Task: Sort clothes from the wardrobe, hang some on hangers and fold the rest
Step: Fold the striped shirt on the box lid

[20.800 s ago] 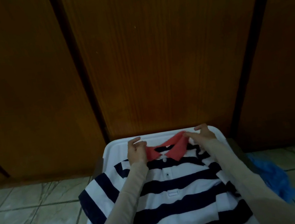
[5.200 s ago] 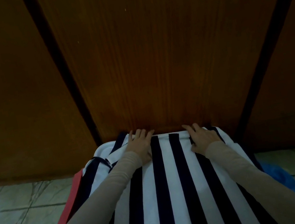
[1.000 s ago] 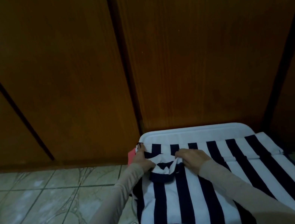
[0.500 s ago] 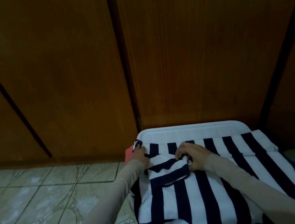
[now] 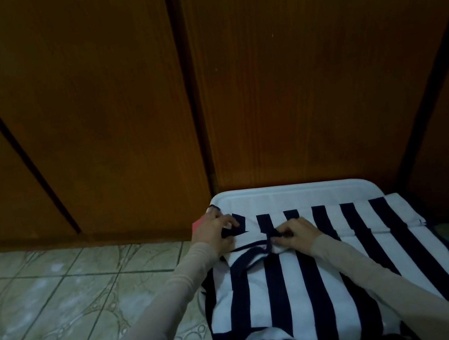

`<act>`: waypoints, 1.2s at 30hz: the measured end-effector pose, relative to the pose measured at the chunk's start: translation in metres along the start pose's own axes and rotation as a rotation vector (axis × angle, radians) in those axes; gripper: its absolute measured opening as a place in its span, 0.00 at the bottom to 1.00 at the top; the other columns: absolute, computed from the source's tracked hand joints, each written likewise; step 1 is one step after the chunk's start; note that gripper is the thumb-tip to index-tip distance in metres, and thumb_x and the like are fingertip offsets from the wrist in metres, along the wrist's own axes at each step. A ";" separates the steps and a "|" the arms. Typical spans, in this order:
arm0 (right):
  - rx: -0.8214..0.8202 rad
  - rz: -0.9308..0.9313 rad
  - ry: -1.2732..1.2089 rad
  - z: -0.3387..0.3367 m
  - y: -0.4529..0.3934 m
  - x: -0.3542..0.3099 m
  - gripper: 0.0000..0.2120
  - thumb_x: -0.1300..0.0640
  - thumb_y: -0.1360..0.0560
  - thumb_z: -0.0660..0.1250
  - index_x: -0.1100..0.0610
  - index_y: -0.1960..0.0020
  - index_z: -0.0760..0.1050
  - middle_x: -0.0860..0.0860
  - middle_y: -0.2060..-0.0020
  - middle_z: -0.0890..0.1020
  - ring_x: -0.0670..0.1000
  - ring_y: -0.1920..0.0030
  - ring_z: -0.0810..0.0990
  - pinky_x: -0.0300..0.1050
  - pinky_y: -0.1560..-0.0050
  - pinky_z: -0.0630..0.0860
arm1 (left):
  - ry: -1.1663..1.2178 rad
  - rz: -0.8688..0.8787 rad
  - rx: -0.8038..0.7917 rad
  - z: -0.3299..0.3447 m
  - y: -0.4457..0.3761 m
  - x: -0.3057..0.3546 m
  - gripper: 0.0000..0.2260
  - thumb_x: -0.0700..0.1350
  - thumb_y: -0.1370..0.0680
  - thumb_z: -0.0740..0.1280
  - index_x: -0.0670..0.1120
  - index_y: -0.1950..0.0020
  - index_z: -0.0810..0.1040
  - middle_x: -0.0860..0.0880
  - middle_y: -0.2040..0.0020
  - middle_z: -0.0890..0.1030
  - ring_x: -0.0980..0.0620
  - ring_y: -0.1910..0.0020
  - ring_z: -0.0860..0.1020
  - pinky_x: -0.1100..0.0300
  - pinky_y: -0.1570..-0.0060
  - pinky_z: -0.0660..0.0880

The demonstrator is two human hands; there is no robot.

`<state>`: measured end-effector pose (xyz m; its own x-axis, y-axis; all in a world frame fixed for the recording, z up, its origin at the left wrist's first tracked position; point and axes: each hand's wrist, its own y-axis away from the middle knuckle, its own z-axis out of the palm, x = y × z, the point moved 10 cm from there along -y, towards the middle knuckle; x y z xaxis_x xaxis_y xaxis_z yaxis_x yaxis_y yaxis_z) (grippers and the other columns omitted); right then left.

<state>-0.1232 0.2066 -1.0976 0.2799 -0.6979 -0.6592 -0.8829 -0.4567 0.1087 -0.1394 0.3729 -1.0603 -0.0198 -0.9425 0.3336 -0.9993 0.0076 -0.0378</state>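
Observation:
A navy and white striped polo shirt (image 5: pixel 320 276) lies back side up over a white plastic lid (image 5: pixel 290 195), stripes running toward me. Its short sleeve is folded in over the back near the left end. My left hand (image 5: pixel 213 233) grips the shirt's far left corner, where a bit of the red collar (image 5: pixel 197 225) peeks out. My right hand (image 5: pixel 296 233) pinches the sleeve's dark hem against the shirt. Both arms wear beige sleeves.
Closed dark wooden wardrobe doors (image 5: pixel 275 71) rise right behind the lid. A blue cloth (image 5: pixel 271 305) lies on the pale tiled floor (image 5: pixel 62 312) at the shirt's right edge. The floor stretches open to the left.
Over the last second both hands have drawn the sleeve inward and flattened it on the shirt's back; earlier the shirt was front up, then turned over.

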 end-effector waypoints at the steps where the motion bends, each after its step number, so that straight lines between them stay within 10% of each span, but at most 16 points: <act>1: 0.040 0.053 -0.052 -0.002 -0.002 0.005 0.11 0.52 0.24 0.66 0.57 0.59 0.81 0.49 0.69 0.77 0.46 0.67 0.74 0.33 0.69 0.64 | 0.149 -0.025 -0.027 0.002 0.002 -0.001 0.10 0.45 0.22 0.65 0.49 0.42 0.78 0.48 0.41 0.76 0.50 0.42 0.73 0.66 0.45 0.65; 5: 0.161 0.267 -0.105 -0.008 -0.010 0.026 0.17 0.51 0.22 0.63 0.57 0.68 0.71 0.50 0.71 0.72 0.48 0.68 0.72 0.38 0.71 0.62 | 0.724 -0.262 -0.314 0.037 0.019 -0.006 0.23 0.60 0.23 0.61 0.47 0.33 0.73 0.45 0.38 0.75 0.45 0.36 0.71 0.60 0.39 0.65; 8: 0.191 0.342 -0.073 -0.007 -0.017 0.031 0.17 0.50 0.22 0.62 0.59 0.65 0.71 0.51 0.69 0.73 0.52 0.63 0.74 0.41 0.70 0.64 | 0.408 -0.175 -0.364 0.041 0.015 -0.008 0.34 0.60 0.27 0.68 0.46 0.26 0.62 0.45 0.31 0.69 0.45 0.32 0.68 0.57 0.34 0.62; 17: 0.308 0.286 0.666 -0.019 -0.018 0.005 0.15 0.44 0.20 0.54 0.54 0.47 0.71 0.49 0.56 0.81 0.51 0.53 0.79 0.50 0.38 0.62 | 0.096 -0.306 -0.101 0.025 -0.001 -0.022 0.10 0.43 0.21 0.58 0.39 0.48 0.76 0.41 0.48 0.80 0.44 0.50 0.78 0.56 0.52 0.74; 22: 0.375 0.205 0.631 -0.020 -0.016 0.007 0.16 0.47 0.20 0.55 0.54 0.37 0.67 0.51 0.41 0.74 0.51 0.40 0.71 0.49 0.40 0.63 | -0.164 -0.194 0.138 0.007 0.001 -0.004 0.19 0.42 0.23 0.61 0.43 0.33 0.61 0.43 0.40 0.74 0.45 0.43 0.74 0.55 0.50 0.73; 26: 0.269 0.141 0.529 -0.009 -0.015 0.016 0.24 0.44 0.19 0.49 0.51 0.26 0.55 0.50 0.25 0.56 0.48 0.26 0.55 0.55 0.28 0.47 | -0.304 0.051 0.092 0.027 0.003 0.032 0.20 0.50 0.19 0.51 0.47 0.28 0.59 0.45 0.29 0.62 0.47 0.29 0.60 0.46 0.29 0.53; 30: 0.104 0.286 0.425 0.002 -0.007 0.051 0.32 0.35 0.22 0.44 0.47 0.24 0.40 0.50 0.24 0.39 0.49 0.24 0.38 0.64 0.30 0.35 | -0.330 0.152 -0.107 0.073 0.007 0.047 0.36 0.64 0.27 0.27 0.52 0.23 0.48 0.48 0.22 0.49 0.50 0.23 0.46 0.40 0.32 0.31; 36: 0.091 0.354 0.547 -0.013 0.009 0.083 0.30 0.34 0.23 0.39 0.43 0.25 0.37 0.48 0.24 0.38 0.47 0.25 0.37 0.63 0.30 0.33 | -0.356 0.099 -0.204 0.087 0.007 0.038 0.25 0.59 0.19 0.41 0.56 0.24 0.38 0.49 0.22 0.40 0.50 0.24 0.39 0.40 0.34 0.29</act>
<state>-0.1035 0.1376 -1.1415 0.0965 -0.9882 -0.1190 -0.9785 -0.1161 0.1707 -0.1444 0.3081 -1.1301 -0.1392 -0.9902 -0.0103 -0.9799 0.1362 0.1460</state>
